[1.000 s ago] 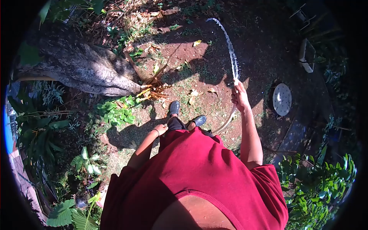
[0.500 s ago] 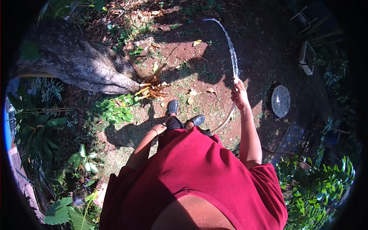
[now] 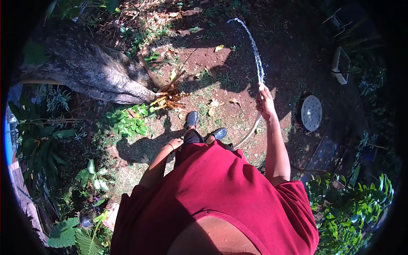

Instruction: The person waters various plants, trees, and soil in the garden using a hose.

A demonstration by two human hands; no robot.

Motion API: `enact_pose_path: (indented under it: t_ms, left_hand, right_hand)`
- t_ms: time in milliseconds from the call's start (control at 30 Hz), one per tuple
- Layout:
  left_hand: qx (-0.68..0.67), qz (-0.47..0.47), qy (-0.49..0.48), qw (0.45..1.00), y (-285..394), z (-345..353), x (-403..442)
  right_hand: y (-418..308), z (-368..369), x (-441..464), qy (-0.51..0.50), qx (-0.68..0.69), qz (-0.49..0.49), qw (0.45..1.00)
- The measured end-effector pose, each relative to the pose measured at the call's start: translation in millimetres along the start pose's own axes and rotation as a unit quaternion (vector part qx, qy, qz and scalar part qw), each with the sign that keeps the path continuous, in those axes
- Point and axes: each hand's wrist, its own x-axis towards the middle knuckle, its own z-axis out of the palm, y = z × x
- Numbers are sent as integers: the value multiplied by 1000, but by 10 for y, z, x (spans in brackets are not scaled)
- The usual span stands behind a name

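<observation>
My right hand (image 3: 265, 103) is wrapped round the end of a pale hose (image 3: 251, 131), out in front of me on the right. From the hose end a stream of water (image 3: 256, 53) arcs forward and to the left onto the brown soil. The hose curves down from the hand toward my legs and passes out of sight behind my red shirt (image 3: 233, 182). My left hand (image 3: 176, 143) hangs beside my dark trousers, near the thigh; its fingers are too small and partly turned away to read.
A thick tree trunk (image 3: 102, 76) with cut orange-brown stubs lies front left. A round pale perforated cover (image 3: 311, 113) is at the right, with a rectangular basin (image 3: 340, 66) beyond. Leafy plants (image 3: 352, 212) stand at the lower right. My dark shoes (image 3: 192, 118) are on patchy grass.
The view has shifted very slightly. Water still streams from the hose in my right hand, and the stream's far tip has wavered a little.
</observation>
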Motion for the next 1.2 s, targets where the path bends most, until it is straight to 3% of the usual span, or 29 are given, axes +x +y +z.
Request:
enact_pose_path:
  t_ms: [1200]
  left_hand:
    - [-7, -13, -1, 1000, -103, 18, 87]
  right_hand:
    - [18, 2, -1, 11, 5, 4, 1000]
